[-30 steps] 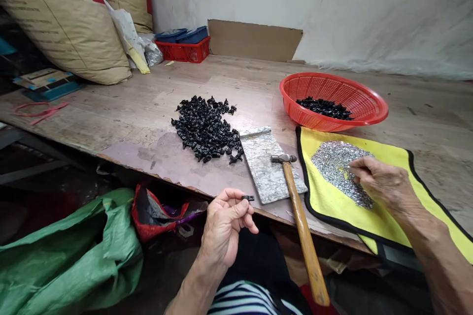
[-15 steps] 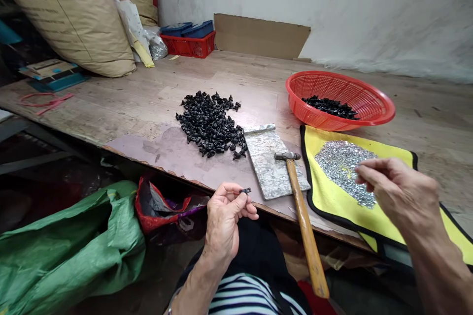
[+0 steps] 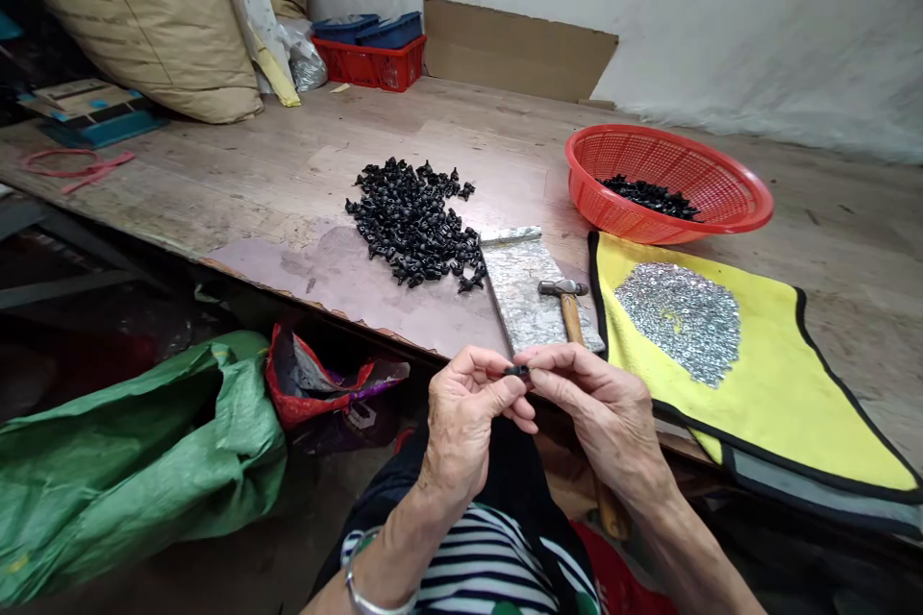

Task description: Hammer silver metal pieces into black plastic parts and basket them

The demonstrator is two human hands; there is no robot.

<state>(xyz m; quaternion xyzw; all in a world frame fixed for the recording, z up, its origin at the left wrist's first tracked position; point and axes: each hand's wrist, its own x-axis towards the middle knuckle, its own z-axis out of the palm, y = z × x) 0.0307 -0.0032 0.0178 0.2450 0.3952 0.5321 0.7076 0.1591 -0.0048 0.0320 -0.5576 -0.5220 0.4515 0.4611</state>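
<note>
Between thumb and fingers, my left hand (image 3: pixel 468 418) pinches a small black plastic part (image 3: pixel 516 371) above the table's front edge. My right hand (image 3: pixel 602 404) meets it there, fingertips closed at the part's right end; whatever they grip is too small to make out. Just beyond lies a flat metal plate (image 3: pixel 515 274), with a hammer (image 3: pixel 563 289) resting on it; my right hand hides part of the wooden handle. A heap of similar black parts (image 3: pixel 414 221) is left of the plate. Many small shiny metal pieces (image 3: pixel 685 312) lie on a yellow cloth (image 3: pixel 785 384) to the right.
A red plastic basket (image 3: pixel 750 202) holding black parts stands behind the cloth. Large paper sacks (image 3: pixel 144 29) and a red crate (image 3: pixel 371 64) with blue trays sit at the back left. Below the table edge are a green sack (image 3: pixel 144 461) and a red bag (image 3: pixel 303 394).
My right hand has moved left from the metal pieces to meet the black part in my left hand. My left hand has shifted slightly right, and the camera view has tilted a little.
</note>
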